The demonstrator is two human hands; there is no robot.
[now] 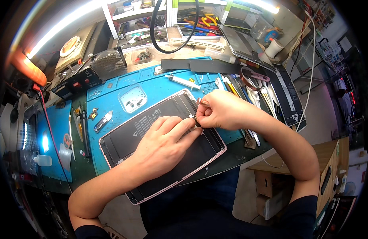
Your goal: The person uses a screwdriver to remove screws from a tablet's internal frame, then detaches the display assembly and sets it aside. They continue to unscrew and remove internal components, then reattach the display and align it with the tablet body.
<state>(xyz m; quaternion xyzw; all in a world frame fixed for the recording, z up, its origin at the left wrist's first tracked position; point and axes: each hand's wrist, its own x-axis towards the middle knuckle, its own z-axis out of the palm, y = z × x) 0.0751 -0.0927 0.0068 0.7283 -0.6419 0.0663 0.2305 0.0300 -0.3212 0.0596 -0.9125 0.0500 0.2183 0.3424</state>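
OK, left hand (pixel 162 139) is palm-down over the opened tablet (pixel 188 157), fingers together; can't tell if gripping. Right hand (pixel 221 109) pinches a copper-coloured tool (pixel 204 102).

Tablet (pixel 198 151): is lying partly on mat (pixel 110 99)
Tray (pixel 129 91): is sitting behind tablet
Syringe (pixel 183 81): is lying right of tray

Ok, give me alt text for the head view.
A person's left hand rests on an opened tablet, partly over a blue mat, while the right hand holds a copper-coloured tool over its right side. Beyond lie a syringe and a clear tray of small parts.
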